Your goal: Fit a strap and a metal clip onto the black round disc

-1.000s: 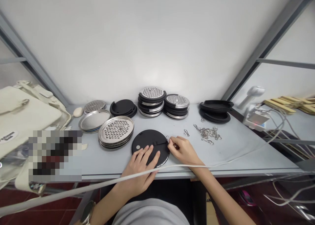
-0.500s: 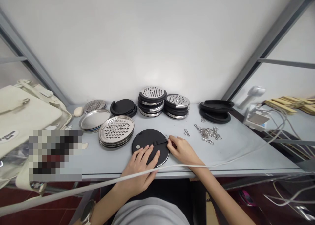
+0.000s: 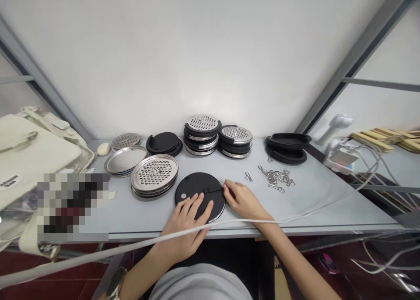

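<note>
Now, right hand [image 3: 242, 198]: uncurled since earlier; whether clip [image 3: 221, 184] is pinched, unclear.
Left hand [image 3: 187, 223]: kept spread on black disc [image 3: 197, 183].

Nothing legible here. Only lettering I can spot: white oval label [image 3: 11, 182] on the cream bag [image 3: 39, 138], left edge of scene. Dark print, looks like two lines, upper one longer, running at a tilt. Too blurred to get any letter, brand or number.
</note>
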The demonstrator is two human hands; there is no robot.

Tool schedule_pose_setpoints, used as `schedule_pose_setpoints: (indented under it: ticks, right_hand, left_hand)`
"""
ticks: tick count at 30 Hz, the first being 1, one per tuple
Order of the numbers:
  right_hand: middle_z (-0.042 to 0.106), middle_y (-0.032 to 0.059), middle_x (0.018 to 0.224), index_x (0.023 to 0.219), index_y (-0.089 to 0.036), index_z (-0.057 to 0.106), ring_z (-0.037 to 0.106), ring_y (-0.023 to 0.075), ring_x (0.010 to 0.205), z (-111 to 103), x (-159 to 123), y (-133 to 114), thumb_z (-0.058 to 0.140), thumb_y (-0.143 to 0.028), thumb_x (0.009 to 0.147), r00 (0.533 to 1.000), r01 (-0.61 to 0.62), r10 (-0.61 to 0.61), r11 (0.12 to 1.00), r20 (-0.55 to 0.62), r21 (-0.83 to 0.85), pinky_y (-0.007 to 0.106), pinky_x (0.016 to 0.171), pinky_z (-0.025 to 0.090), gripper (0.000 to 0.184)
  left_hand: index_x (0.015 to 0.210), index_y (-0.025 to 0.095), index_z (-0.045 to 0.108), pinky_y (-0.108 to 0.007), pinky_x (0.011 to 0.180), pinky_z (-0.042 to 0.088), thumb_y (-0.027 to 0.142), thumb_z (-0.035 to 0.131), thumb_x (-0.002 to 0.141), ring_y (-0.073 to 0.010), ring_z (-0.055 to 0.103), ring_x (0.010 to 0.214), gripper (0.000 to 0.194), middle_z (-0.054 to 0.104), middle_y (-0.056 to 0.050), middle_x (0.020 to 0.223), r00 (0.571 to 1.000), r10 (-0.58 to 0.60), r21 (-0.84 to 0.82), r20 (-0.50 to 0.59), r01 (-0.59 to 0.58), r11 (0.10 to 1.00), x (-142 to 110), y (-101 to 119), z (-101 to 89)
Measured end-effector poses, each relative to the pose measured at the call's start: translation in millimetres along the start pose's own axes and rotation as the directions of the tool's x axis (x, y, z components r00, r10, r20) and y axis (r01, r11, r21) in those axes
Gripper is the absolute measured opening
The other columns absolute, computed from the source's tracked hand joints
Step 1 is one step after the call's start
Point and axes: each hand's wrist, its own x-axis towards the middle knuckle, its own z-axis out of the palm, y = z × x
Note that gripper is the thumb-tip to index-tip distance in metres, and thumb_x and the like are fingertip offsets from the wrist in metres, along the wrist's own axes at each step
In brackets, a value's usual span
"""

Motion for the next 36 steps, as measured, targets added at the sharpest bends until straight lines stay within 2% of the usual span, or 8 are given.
schedule_pose_setpoints:
  ticks: [7,17,23,36]
  right_hand:
    - [0.043,-0.0029,0.054,0.070,-0.021,0.040,0.041,0.0125,0.051,-0.1,0.8,-0.7,0.034,-0.025,0.093,1.000,-0.005,0.005,1.000,0.005,-0.025,0.024,0.054,0.024,0.024]
    - [0.057,0.0012,0.063,0.073,-0.020,0.046,0.052,0.0149,0.060,1.9,-1.9,-2.2,0.033,-0.024,0.093,0.999,-0.047,0.048,0.997,0.012,-0.055,0.025,0.058,0.028,0.024]
    - [0.058,0.0009,0.062,0.072,-0.020,0.046,0.052,0.0147,0.059,-1.6,-3.0,-4.0,0.033,-0.023,0.093,0.996,-0.071,0.073,0.997,0.044,-0.044,0.025,0.057,0.027,0.024]
    - [0.054,0.0004,0.056,0.073,-0.020,0.048,0.051,0.0157,0.056,-5.8,-4.8,-9.2,0.035,-0.023,0.092,0.996,-0.068,0.077,0.985,0.051,-0.157,0.025,0.055,0.025,0.023]
  left_hand:
    - [0.141,0.022,0.036,-0.039,0.100,0.033,0.036,0.041,0.094,-0.0267,0.040,0.126,0.050,0.040,-0.013,0.141,1.000,-0.005,-0.029,-0.008,0.005,1.000,0.2,-0.5,-1.3]
    - [0.142,0.024,0.033,-0.039,0.097,0.034,0.034,0.041,0.093,-0.0269,0.040,0.125,0.051,0.038,-0.013,0.142,0.999,-0.035,-0.067,0.029,0.036,0.997,1.0,1.0,-0.8]
    - [0.142,0.025,0.034,-0.036,0.091,0.037,0.034,0.040,0.093,-0.0271,0.042,0.121,0.050,0.039,-0.013,0.141,0.998,-0.052,-0.080,0.021,0.054,0.995,1.6,1.9,-1.5]
    - [0.142,0.024,0.033,-0.036,0.086,0.039,0.033,0.037,0.093,-0.0278,0.044,0.116,0.050,0.039,-0.013,0.140,0.998,-0.055,-0.071,0.033,0.057,0.996,2.4,3.2,-2.5]
